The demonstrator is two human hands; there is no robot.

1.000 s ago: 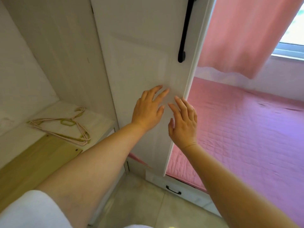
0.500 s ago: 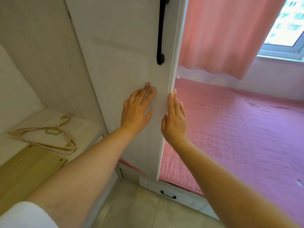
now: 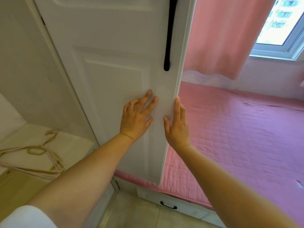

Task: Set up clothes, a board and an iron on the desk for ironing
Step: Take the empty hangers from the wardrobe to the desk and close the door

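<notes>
Head view: left hand [image 3: 135,120] and right hand [image 3: 178,124], fingers straight, flat against upright wardrobe door [image 3: 115,76].

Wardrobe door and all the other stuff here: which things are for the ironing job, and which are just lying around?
For the job:
- wardrobe door, with both hands flat on it: left hand, right hand
- wooden board, possibly

Just lying about:
- hangers on the shelf
- pink bed cover
- pink curtain
- drawer handle
</notes>
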